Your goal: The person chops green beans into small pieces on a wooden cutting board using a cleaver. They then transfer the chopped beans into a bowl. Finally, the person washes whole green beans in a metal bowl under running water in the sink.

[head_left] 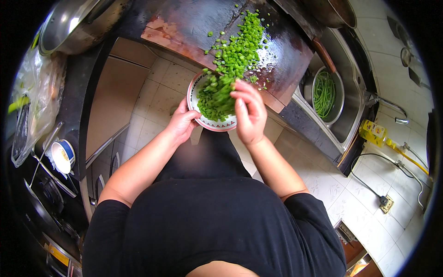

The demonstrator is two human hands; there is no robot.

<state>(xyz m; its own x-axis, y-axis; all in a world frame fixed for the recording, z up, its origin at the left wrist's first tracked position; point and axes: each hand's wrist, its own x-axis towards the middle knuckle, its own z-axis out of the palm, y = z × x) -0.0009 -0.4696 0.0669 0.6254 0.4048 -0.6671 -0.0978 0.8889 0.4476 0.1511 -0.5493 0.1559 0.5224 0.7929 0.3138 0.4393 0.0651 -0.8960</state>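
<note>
My left hand point(180, 122) grips a white bowl point(191, 96) by its left side, thumb over the rim. The bowl has a red-edged rim and is held just under the near edge of a dark wooden cutting board point(184, 30). Chopped green pieces, which look like scallions point(247, 44), lie in a strip down the board, and more fill part of the bowl. Over the bowl's right side is my right hand point(250, 113), its fingers curved and thumb apart. Blurred green pieces are beside its fingertips, falling or being swept at the bowl. I see nothing gripped in it.
A brown wooden handle point(325, 55) juts past the board's right edge. In the sink point(353, 104) stands a metal bowl point(340, 96) with long green stalks. A steel pot point(60, 27), plastic bag point(39, 97) and small tub point(63, 156) are at left.
</note>
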